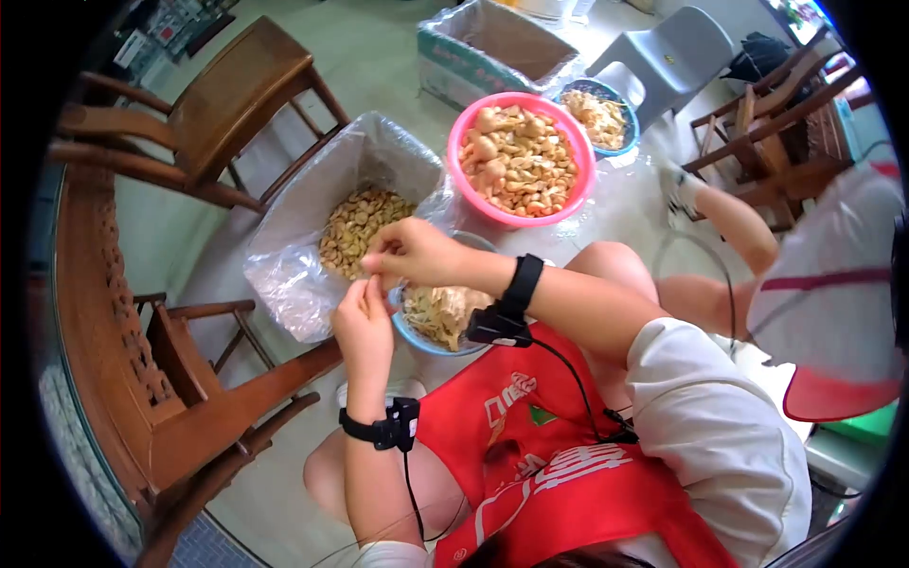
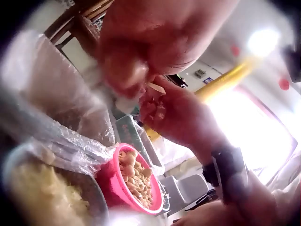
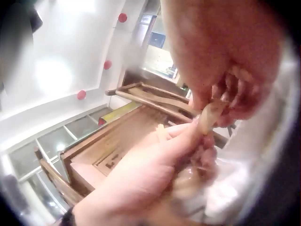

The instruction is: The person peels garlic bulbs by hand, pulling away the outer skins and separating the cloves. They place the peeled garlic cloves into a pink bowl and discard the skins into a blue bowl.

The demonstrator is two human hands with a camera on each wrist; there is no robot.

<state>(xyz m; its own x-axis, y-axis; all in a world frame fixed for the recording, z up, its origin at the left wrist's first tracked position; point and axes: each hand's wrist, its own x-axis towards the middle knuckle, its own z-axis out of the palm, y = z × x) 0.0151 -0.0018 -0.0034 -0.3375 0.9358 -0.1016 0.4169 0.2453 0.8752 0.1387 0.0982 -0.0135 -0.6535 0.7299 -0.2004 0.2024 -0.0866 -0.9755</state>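
Note:
In the head view my left hand (image 1: pixel 364 327) and right hand (image 1: pixel 421 254) meet fingertip to fingertip over a plastic-lined box (image 1: pixel 303 204) and a blue bowl (image 1: pixel 423 343). The right wrist view shows a small pale, translucent piece of food (image 3: pixel 211 117) pinched between the fingers of both hands; its kind cannot be told. A thin pale sliver (image 3: pixel 162 133) sticks out beside the left thumb. Yellow-brown pieces (image 1: pixel 365 220) lie in the lined box. Pale shreds and a larger tan lump (image 1: pixel 454 308) fill part of the blue bowl, partly behind my right forearm.
Beyond the bowl stands a pink basin (image 1: pixel 457 175) heaped with tan pieces. Behind it are another blue bowl (image 1: pixel 632 133), a lined carton (image 1: pixel 445 80) and a grey plastic chair (image 1: pixel 668 52). Wooden chairs (image 1: pixel 241 90) stand left. A person in a cap (image 1: pixel 833 284) sits at right.

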